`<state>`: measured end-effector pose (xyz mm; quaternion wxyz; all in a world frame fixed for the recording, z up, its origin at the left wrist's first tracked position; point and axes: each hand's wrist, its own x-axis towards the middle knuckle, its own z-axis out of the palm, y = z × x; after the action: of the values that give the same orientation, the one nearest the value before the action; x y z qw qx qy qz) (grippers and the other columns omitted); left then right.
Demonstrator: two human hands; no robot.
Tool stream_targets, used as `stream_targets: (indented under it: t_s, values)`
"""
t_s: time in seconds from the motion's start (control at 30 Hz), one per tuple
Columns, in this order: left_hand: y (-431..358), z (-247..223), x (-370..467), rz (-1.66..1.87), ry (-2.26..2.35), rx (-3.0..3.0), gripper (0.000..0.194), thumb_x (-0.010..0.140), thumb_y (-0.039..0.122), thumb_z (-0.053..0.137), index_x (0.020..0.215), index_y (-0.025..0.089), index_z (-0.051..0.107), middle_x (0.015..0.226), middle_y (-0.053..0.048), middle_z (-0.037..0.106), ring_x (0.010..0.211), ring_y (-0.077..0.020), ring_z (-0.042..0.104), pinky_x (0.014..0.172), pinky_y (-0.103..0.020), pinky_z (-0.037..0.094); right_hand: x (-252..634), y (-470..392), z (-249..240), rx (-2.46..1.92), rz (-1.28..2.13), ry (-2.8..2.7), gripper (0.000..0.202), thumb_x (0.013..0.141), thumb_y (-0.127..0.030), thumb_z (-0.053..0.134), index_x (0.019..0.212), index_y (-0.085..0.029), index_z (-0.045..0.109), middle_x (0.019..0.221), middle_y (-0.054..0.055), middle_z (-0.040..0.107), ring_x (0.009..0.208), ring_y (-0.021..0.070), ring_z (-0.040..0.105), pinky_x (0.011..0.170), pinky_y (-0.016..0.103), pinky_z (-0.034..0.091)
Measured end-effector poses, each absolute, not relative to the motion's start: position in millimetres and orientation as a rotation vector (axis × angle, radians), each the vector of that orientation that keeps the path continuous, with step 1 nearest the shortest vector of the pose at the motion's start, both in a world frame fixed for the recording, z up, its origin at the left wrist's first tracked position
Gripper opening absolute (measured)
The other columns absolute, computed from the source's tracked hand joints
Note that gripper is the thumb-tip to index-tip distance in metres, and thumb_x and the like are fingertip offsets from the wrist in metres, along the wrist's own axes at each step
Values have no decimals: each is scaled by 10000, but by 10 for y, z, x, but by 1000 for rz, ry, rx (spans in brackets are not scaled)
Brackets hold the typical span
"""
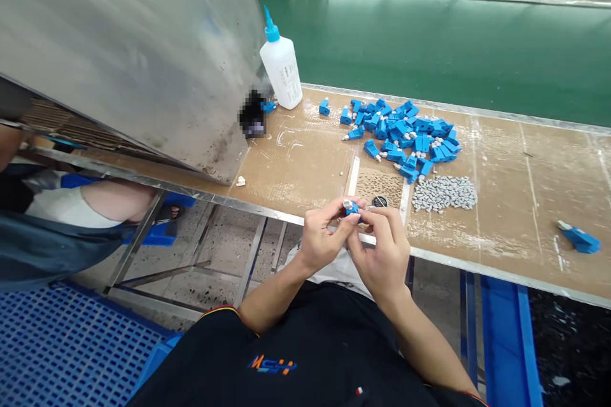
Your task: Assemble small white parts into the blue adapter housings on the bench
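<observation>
A small blue plastic piece with a white tip (351,207) is held up in front of me at the bench edge. My left hand (323,238) pinches it between thumb and fingers. Closed fingertips of my right hand (382,248) meet its other side; anything small between them is hidden. Just beyond lies a board with rows of small dark marks (382,183) between white strips. On it rests a round black object (379,201), crossed by a thin pale stick. A pile of similar blue pieces (401,130) lies behind, with small grey pieces (445,194) spread to the right.
A white bottle with a blue nozzle (282,70) stands by the slanted metal panel (143,44). One blue piece (580,238) lies far right, a white bit (240,182) at left. A green belt (429,44) runs behind the bench. Another person's leg (117,200) shows at left.
</observation>
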<state>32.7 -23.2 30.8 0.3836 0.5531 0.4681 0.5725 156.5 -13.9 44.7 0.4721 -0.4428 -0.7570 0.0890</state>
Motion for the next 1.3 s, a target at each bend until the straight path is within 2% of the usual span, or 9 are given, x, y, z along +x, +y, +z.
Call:
stream_targets:
  t_s: [0.17, 0.3, 0.43, 0.57, 0.67, 0.8, 1.0, 1.17, 1.3]
  values:
    - [503, 350, 240, 1050, 1066, 1784, 476, 916, 448, 762, 1290, 160, 697, 1254, -149, 782, 1132, -271, 764, 1004, -413, 628, 2238, 77, 434, -1340, 213, -1878, 67, 982, -259, 615, 1038, -224, 626, 971, 94, 675, 742, 205, 638, 629, 342, 522]
    - [1490, 222, 98, 946, 1605, 1837, 167, 950, 240, 703, 1062, 117, 713, 1270, -226, 708, 1254, -353, 661, 1147, -590, 474, 3433, 403, 310, -1998, -18, -1745, 78, 868, -307, 625, 858, -231, 611, 856, 121, 638, 788, 286, 635, 714, 435, 485]
    - [1968, 30, 24, 738, 1860, 1989, 133, 878, 171, 759, 973, 145, 669, 1263, -230, 656, 1269, -399, 610, 1132, -599, 448, 4297, 535, 279, -2391, -58, -1585, 22, 799, -277, 596, 791, -256, 593, 820, 143, 583, 927, 390, 637, 759, 503, 461]
    - [1847, 46, -145, 847, 1705, 1970, 137, 833, 168, 766, 872, 196, 637, 928, -96, 694, 958, -292, 668, 970, -490, 531, 4265, 436, 304, -2118, -117, -1679, 192, 905, -400, 526, 928, -252, 646, 991, 172, 591, 1023, 435, 621, 866, 580, 471]
    - [1497, 142, -339, 1030, 1540, 1827, 192, 778, 241, 813, 831, 206, 632, 816, -25, 668, 791, -208, 644, 814, -374, 557, 3890, 381, 204, -1833, 246, -1887, 197, 944, -427, 536, 946, -259, 638, 941, 125, 631, 854, 329, 640, 801, 510, 525]
    - [879, 131, -462, 1308, 1325, 1518, 288, 754, 373, 851, 885, 208, 655, 868, -5, 685, 781, -160, 670, 723, -296, 571, 3528, 449, -6, -1607, 482, -2029, 176, 954, -383, 542, 951, -242, 647, 895, 80, 673, 753, 232, 635, 735, 397, 550]
    - [283, -100, -265, 1446, 1054, 1021, 426, 760, 445, 897, 1053, 235, 670, 902, -2, 707, 759, -153, 750, 688, -265, 621, 3508, 657, -58, -1569, 393, -2251, 146, 941, -303, 557, 861, -232, 658, 857, 81, 675, 745, 235, 626, 732, 388, 543]
    - [163, -190, -63, 1398, 960, 815, 475, 694, 483, 945, 988, 203, 697, 956, -13, 734, 690, -150, 765, 661, -265, 649, 3502, 663, 2, -1569, 188, -2446, 212, 977, -254, 519, 843, -227, 681, 851, 94, 659, 782, 244, 622, 716, 363, 505]
    - [145, -250, -37, 1382, 956, 774, 477, 676, 495, 955, 987, 202, 743, 982, -41, 774, 711, -168, 781, 686, -280, 659, 3520, 634, 87, -1455, 247, -2550, 231, 981, -194, 507, 875, -227, 710, 845, 76, 655, 767, 218, 627, 707, 324, 483]
